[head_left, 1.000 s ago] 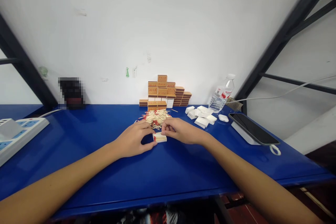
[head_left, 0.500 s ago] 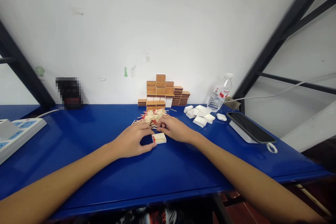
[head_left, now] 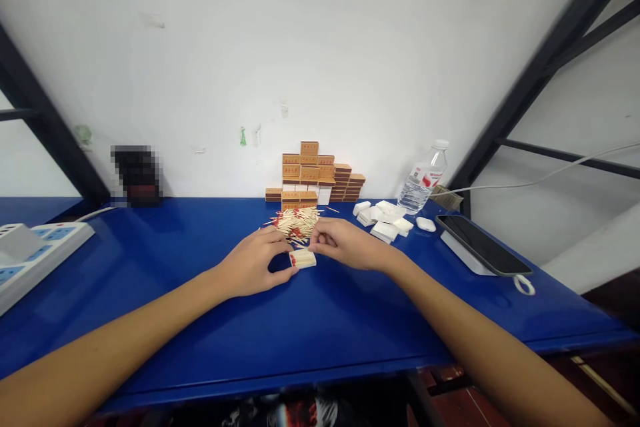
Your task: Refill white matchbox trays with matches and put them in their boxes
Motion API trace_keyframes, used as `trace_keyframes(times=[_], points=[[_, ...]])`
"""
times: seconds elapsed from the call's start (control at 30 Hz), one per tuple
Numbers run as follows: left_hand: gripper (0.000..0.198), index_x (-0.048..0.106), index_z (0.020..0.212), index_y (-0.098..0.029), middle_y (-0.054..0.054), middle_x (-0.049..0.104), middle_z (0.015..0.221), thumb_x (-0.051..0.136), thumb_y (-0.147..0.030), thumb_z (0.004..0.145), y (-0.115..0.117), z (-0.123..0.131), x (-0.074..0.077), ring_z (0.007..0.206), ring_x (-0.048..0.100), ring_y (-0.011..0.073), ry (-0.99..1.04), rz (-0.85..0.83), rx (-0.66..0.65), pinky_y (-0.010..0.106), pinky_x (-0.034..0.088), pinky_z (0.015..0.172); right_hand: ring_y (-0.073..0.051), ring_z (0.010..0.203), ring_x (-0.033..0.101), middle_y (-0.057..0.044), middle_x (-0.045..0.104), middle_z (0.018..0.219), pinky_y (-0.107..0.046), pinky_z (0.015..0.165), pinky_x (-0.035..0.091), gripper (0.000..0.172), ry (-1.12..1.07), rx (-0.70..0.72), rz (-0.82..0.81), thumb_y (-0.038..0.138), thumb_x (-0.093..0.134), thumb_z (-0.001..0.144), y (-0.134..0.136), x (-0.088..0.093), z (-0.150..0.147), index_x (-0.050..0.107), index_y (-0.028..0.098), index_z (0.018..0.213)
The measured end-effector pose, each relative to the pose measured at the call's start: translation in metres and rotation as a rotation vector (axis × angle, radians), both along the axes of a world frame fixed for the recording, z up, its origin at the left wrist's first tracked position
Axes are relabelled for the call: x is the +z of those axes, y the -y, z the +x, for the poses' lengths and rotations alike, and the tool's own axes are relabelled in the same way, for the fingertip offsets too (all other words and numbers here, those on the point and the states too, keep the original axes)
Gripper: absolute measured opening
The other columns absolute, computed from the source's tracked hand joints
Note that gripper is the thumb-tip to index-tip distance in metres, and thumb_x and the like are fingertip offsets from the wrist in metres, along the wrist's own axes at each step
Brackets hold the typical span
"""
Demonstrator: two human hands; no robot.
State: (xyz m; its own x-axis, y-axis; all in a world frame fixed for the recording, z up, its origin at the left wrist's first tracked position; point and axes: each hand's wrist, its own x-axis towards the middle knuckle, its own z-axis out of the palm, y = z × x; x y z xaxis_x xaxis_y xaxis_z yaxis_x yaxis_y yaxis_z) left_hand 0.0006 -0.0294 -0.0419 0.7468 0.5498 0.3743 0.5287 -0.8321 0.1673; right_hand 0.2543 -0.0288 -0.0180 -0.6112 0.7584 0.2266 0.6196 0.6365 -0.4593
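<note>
**A:** The power strip (head_left: 30, 257) sat well off to the left of the left hand (head_left: 253, 267). That hand was curled, with thumb and fingers closed on the left end of the matchbox tray (head_left: 303, 258).

**B:** Where was the tray?

**A:** Flat on the bench (head_left: 310, 327), between the two hands and touching both. It held a layer of matches (head_left: 296, 257), red heads at the left-hand end, and looked about full.

**B:** Right hand?

**A:** The right hand (head_left: 345, 245) had its fingertips pinched together on the tray's right end. I couldn't tell whether a match sat between them.

**B:** How would it handle?

**A:** My read: thin card, very light, crushes easily and has an open top. Hold it by the short ends or the long walls and keep it level, or the sticks would spill.

**B:** Other containers?

**A:** The loose match pile (head_left: 297, 223) lay just beyond both hands. Behind it, the brown matchboxes (head_left: 313, 177) were stacked against the wall, all closed, so their contents were hidden. To the right of the right hand, the white trays (head_left: 383, 220) lay in a heap and looked empty. Further right stood a capped water bottle (head_left: 423, 180), its level hard to read, and then a phone (head_left: 480, 243).
</note>
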Motion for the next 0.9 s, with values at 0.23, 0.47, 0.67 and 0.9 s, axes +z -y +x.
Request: trace_keyframes(times=[0.23, 0.47, 0.67, 0.9], points=[[0.025, 0.074, 0.109, -0.022, 0.006, 0.071, 0.099, 0.066, -0.04, 0.094, 0.004, 0.0, 0.004, 0.097, 0.065, 0.0239, 0.043, 0.005, -0.061, 0.044, 0.05, 0.099, -0.014, 0.067, 0.055, -0.002, 0.067, 0.076, -0.026, 0.062, 0.036, 0.021, -0.084, -0.305, 0.111, 0.03, 0.057, 0.099, -0.014, 0.006, 0.02, 0.067, 0.017, 0.087], [0.026, 0.073, 0.112, -0.021, 0.007, 0.07, 0.098, 0.066, -0.039, 0.094, 0.016, 0.005, 0.006, 0.093, 0.064, 0.0228, 0.047, 0.007, -0.184, 0.038, 0.054, 0.086, -0.016, 0.07, 0.062, -0.004, 0.073, 0.081, -0.026, 0.059, 0.036, 0.016, 0.066, -0.625, 0.02, 0.033, 0.067, 0.093, -0.042, -0.01, 0.046, 0.071, 0.018, 0.088], [0.027, 0.073, 0.112, -0.021, 0.007, 0.07, 0.099, 0.064, -0.041, 0.095, 0.011, 0.003, 0.004, 0.096, 0.065, 0.0241, 0.015, 0.003, -0.135, 0.039, 0.054, 0.086, -0.017, 0.074, 0.065, -0.006, 0.075, 0.085, -0.027, 0.061, 0.039, 0.015, 0.128, -0.582, -0.002, 0.031, 0.067, 0.091, -0.044, -0.021, 0.029, 0.071, 0.018, 0.084], [0.028, 0.073, 0.112, -0.021, 0.007, 0.07, 0.099, 0.065, -0.042, 0.095, 0.01, 0.002, 0.002, 0.095, 0.065, 0.0235, 0.025, 0.011, -0.128, 0.039, 0.054, 0.086, -0.019, 0.075, 0.066, -0.008, 0.075, 0.084, -0.027, 0.061, 0.037, 0.018, 0.185, -0.602, -0.006, 0.026, 0.061, 0.094, -0.045, -0.02, 0.035, 0.071, 0.017, 0.082]])
